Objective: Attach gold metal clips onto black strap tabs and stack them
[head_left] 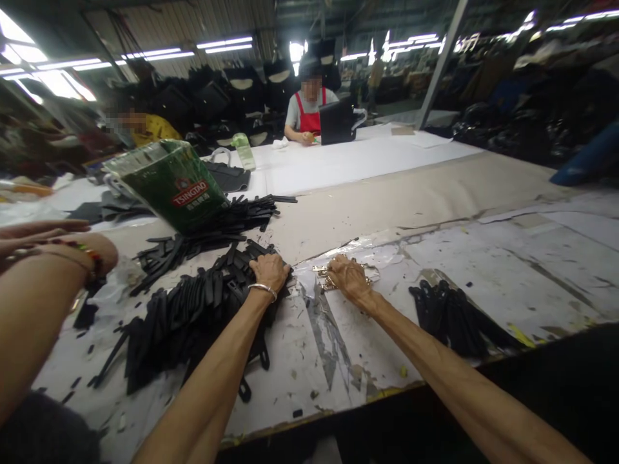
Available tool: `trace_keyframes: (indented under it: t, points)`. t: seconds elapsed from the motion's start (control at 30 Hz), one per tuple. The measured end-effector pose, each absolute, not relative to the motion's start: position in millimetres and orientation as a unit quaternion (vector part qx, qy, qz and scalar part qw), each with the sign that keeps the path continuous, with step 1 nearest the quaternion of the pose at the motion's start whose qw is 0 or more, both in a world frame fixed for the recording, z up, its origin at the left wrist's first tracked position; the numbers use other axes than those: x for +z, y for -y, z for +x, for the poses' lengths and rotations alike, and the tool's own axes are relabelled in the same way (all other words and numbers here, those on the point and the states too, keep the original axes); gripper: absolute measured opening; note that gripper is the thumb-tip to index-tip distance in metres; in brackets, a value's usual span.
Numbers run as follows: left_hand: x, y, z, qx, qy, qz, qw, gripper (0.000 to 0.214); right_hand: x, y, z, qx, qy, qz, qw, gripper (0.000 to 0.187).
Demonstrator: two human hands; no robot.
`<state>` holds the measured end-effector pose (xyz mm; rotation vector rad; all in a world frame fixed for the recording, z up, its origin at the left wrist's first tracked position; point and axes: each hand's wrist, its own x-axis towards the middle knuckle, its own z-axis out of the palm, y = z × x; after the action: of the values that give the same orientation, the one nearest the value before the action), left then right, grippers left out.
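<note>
My left hand [269,269], with a silver bangle on the wrist, rests knuckles-up on the near edge of a big heap of black straps [193,309], fingers curled down into the straps. My right hand [349,277] is curled over a small cluster of gold metal buckles [323,278] lying on clear plastic film [367,254]. What the fingers pinch is hidden under the hand. A second, smaller bundle of black straps [454,319] lies to the right of my right forearm.
A green Tsingtao carton [169,183] stands tilted behind the straps. A co-worker's forearm with a bead bracelet [53,264] reaches in at the left. Another person in a red apron [308,113] sits at the far end. The table's front edge [338,406] runs below my arms.
</note>
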<state>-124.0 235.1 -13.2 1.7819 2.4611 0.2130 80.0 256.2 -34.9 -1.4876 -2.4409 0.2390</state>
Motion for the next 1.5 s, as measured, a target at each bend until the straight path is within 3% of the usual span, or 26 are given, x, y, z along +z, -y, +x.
trace_keyframes:
  t: [0.27, 0.5, 0.63, 0.77, 0.87, 0.97, 1.1, 1.27, 1.5]
  points:
    - [-3, -251, -118, 0.095, -0.821, 0.549, 0.124, 0.025, -27, -257, 75, 0.076, 0.869, -0.483, 0.074, 0.02]
    - [10, -229, -95, 0.276, -0.76, 0.548, 0.215, 0.005, -5, -242, 89, 0.087, 0.853, -0.491, 0.153, 0.018]
    - [17, -188, -72, 0.361, -0.686, 0.51, 0.374, 0.009, 5, -214, 111, 0.142, 0.818, -0.51, 0.224, 0.02]
    - [17, -117, -47, 0.387, -0.588, 0.437, 0.559, 0.008, -6, -175, 133, 0.43, 0.685, -0.473, 0.35, 0.019]
    - [13, -71, -34, 0.436, -0.452, 0.222, 0.746, 0.022, -22, -152, 140, 0.505, 0.616, -0.481, 0.365, 0.017]
    - [11, -44, -27, 0.447, -0.389, 0.12, 0.796, 0.028, -32, -143, 141, 0.487, 0.617, -0.507, 0.354, 0.015]
    - [12, -33, -22, 0.456, -0.367, 0.072, 0.807, 0.018, -35, -145, 140, 0.439, 0.651, -0.511, 0.349, 0.017]
    - [10, -33, -24, 0.459, -0.35, 0.038, 0.816, 0.016, -37, -150, 140, 0.304, 0.742, -0.48, 0.356, 0.007]
    - [-1, -36, -31, 0.455, -0.34, 0.014, 0.823, 0.017, -28, -155, 135, 0.178, 0.805, -0.473, 0.311, 0.011]
